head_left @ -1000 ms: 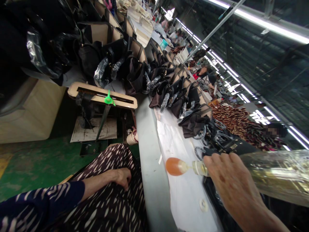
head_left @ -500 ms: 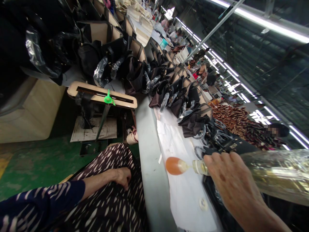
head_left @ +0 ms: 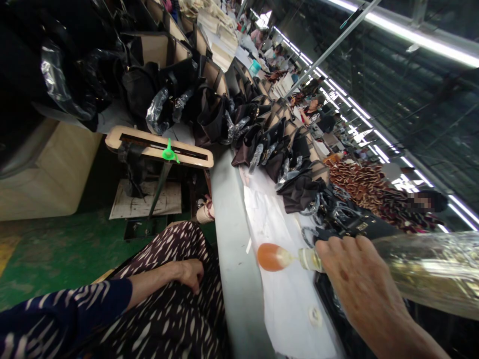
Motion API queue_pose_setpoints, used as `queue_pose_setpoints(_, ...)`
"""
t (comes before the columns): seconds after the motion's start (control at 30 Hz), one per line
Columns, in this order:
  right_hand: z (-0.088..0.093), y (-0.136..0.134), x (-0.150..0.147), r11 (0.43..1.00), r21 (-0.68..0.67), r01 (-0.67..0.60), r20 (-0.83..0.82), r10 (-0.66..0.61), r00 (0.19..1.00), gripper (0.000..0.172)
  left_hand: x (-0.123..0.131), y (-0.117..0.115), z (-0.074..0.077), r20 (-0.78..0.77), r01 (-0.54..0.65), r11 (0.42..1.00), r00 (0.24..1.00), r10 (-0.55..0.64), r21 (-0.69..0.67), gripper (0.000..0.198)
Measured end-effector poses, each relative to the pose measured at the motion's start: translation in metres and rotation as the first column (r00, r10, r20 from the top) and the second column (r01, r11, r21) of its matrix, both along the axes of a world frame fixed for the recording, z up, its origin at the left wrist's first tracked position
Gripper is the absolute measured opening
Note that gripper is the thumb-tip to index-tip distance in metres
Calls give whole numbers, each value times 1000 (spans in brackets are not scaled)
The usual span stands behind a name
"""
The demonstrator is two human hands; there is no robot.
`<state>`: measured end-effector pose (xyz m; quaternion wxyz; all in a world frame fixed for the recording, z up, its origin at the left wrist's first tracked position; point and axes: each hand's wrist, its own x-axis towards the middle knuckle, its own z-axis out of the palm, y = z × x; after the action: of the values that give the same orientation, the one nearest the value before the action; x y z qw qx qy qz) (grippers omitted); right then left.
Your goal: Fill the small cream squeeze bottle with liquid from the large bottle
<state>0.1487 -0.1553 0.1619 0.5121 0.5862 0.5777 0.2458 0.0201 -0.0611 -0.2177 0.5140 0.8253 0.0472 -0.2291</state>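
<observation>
My right hand (head_left: 359,279) is closed round the neck of a large clear bottle (head_left: 437,271), which lies tilted with its mouth to the left. Just left of that pale mouth is an orange, bulb-shaped object (head_left: 270,257) with a pale end, over a white sheet (head_left: 286,304). A thin pale strand or tip shows between the two; which one cannot be made out. Resting on the patterned cloth (head_left: 160,304) over my lap, my left hand (head_left: 191,275) has its fingers loosely curled, with nothing seen in them.
Black bags (head_left: 213,117) with plastic-wrapped handles line the grey table (head_left: 234,249). At its left stands a slotted wooden piece (head_left: 130,137) with a green funnel-like item (head_left: 169,153). Brown pieces (head_left: 355,182) are piled at the right. People sit farther back.
</observation>
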Motion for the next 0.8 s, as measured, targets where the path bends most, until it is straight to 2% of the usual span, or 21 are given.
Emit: queue_pose_setpoints(0.8,-3,6,-6,995,-29,98,-20,-98,995,25,1,2,1,-4,14,1000,1000,-14,0,17)
